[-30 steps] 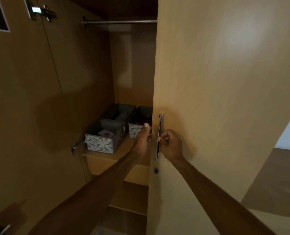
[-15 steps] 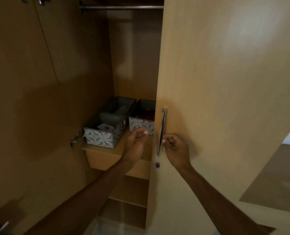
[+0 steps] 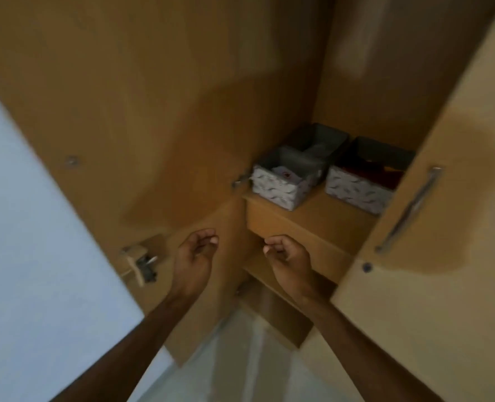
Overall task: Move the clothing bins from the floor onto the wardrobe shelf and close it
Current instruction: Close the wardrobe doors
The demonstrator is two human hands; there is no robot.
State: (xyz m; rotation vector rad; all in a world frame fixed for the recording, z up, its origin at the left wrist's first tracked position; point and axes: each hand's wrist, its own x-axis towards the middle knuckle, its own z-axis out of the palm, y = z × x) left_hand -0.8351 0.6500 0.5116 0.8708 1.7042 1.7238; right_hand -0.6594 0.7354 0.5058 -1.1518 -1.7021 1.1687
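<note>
Three grey patterned fabric bins stand on the wardrobe shelf (image 3: 324,219): a small one (image 3: 281,184) at the front left, a longer one (image 3: 318,140) behind it, and one with dark red clothing (image 3: 362,184) to the right. The right door (image 3: 443,256), with its metal handle (image 3: 408,210), covers part of the opening. The left door (image 3: 124,126) stands wide open. My left hand (image 3: 195,256) and my right hand (image 3: 287,259) hover below the shelf front with fingers loosely curled, holding nothing and touching neither door.
A lock fitting (image 3: 140,262) sticks out of the left door's edge, just left of my left hand. A hinge (image 3: 240,179) sits beside the small bin. Pale floor (image 3: 234,358) shows below, a light wall (image 3: 23,256) at the left. The frame is motion-blurred.
My right hand has let go of the right door's handle and dropped away to the left. My left hand moved down and left too. The view swung left, toward the open left door.
</note>
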